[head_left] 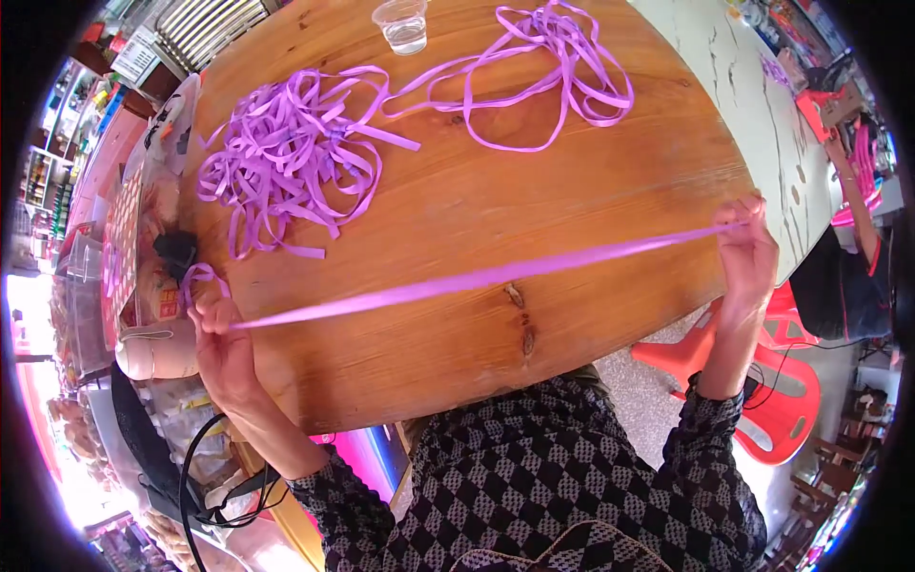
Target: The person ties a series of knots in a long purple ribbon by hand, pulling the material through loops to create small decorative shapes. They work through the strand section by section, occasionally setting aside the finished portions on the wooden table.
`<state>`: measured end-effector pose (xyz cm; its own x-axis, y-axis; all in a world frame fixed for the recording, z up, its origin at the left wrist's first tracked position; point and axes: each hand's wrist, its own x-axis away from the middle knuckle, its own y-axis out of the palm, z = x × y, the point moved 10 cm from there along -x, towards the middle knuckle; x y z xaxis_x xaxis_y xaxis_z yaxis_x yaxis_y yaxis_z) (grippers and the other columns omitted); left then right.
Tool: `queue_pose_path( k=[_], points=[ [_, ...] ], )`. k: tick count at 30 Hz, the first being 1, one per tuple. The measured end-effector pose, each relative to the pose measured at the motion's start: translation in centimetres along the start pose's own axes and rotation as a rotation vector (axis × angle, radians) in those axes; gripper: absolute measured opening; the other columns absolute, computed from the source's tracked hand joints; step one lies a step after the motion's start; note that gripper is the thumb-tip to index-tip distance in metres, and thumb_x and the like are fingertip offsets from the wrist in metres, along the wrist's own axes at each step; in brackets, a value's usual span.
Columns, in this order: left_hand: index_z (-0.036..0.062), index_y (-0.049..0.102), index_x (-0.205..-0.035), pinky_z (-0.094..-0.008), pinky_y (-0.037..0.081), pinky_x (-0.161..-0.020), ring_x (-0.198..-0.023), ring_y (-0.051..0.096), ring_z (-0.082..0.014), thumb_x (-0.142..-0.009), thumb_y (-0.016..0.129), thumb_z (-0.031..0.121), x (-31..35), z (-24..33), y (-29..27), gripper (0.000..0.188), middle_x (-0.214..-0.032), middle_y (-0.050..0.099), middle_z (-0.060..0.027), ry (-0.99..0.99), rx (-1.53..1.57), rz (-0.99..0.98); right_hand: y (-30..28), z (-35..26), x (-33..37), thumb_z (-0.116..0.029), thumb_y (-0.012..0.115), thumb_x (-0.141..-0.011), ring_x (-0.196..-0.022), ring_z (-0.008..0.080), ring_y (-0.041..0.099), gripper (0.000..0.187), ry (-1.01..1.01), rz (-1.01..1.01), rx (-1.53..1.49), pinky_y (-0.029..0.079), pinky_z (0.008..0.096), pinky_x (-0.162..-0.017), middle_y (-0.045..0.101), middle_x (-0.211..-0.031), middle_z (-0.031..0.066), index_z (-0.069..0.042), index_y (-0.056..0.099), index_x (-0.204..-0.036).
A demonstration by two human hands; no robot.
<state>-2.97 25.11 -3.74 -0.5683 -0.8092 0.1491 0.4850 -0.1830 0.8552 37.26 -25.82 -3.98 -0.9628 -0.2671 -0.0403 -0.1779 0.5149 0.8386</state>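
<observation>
Left hand (225, 348) and right hand (748, 253) pinch one purple ribbon (477, 279) straight; tangled pile (286, 143) and loose loops (560, 38) on surface (610, 186) look not yet straightened.

On the table (496, 195), a ribbon pile (286, 148) is plonked around 10 o'clock, ribbon loops (553, 27) around 1, and a cup (407, 33) near 12. A ribbon strip (496, 275)'s stretched between the left hand (225, 348) at 8 and the right hand (748, 255) at 3.

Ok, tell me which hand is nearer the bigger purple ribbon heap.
Left. The left hand is on the near side of the heap; the right hand is across the table, by its right edge.
</observation>
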Motion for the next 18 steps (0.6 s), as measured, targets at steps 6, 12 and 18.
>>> queue_pose_path(
  k=[6, 12, 18],
  points=[
    [-0.0011, 0.057, -0.097, -0.0191, 0.034, -0.043, -0.050, 0.039, -0.0070, -0.084, 0.059, 0.012, 5.5, -8.5, 8.5, 0.019, -0.066, 0.049, 0.0002, 0.031, -0.564, -0.217, 9.4, 8.5, 4.8, -0.002, 0.055, -0.080, -0.054, 0.0065, 0.046, 0.024, 0.099, -0.190, 0.812, 0.034, 0.0186, -0.047, 0.052, -0.072, -0.0001, -0.003, 0.057, -0.104],
    [-0.0026, 0.062, -0.091, -0.0234, 0.051, -0.068, -0.071, 0.062, -0.0151, -0.075, 0.067, 0.000, 9.6, -17.0, 11.5, 0.017, -0.084, 0.064, -0.0077, -0.268, -0.713, -0.336, 19.0, 16.1, 11.0, 0.008, 0.064, -0.073, -0.069, 0.0099, 0.058, 0.024, 0.057, -0.836, 0.978, 0.045, 0.0211, -0.055, 0.060, -0.079, 0.0050, -0.001, 0.063, -0.095],
    [-0.0025, 0.062, -0.093, -0.0249, 0.050, -0.069, -0.073, 0.061, -0.0147, -0.072, 0.070, 0.001, 10.0, -18.6, 10.0, 0.023, -0.082, 0.064, -0.0076, -0.355, -0.688, -0.288, 17.6, 18.7, 12.0, 0.005, 0.063, -0.077, -0.073, 0.0097, 0.057, 0.015, 0.416, -0.682, 0.705, 0.045, 0.0212, -0.061, 0.059, -0.085, 0.0059, 0.001, 0.062, -0.092]
  ],
)
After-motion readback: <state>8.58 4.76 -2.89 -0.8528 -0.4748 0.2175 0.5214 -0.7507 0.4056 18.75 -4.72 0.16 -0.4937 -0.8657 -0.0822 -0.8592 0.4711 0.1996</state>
